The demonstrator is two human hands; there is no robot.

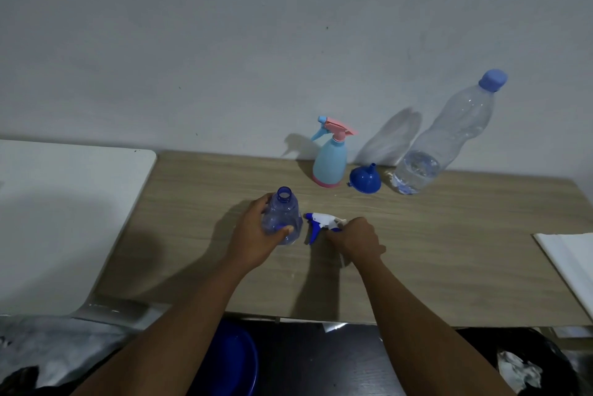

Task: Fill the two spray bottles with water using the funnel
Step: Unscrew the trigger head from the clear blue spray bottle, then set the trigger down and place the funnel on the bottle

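My left hand [253,232] grips a clear blue spray bottle [284,214] standing on the wooden table [449,251]; its neck is uncapped. Just to its right lies the white and blue spray head [321,224], which my right hand [356,238] holds down at table level. Against the wall at the back stands a light blue spray bottle with a pink trigger head [330,160] screwed on. A blue funnel [365,179] lies mouth down beside it. To the right of the funnel stands a large clear water bottle [449,139] with a blue cap, holding water in its lower part.
A white surface [64,219] adjoins the table on the left. A white folded sheet [571,261] lies at the table's right edge. Below the front edge I see a blue basin [237,360], and a dark bag [526,366] sits at the lower right.
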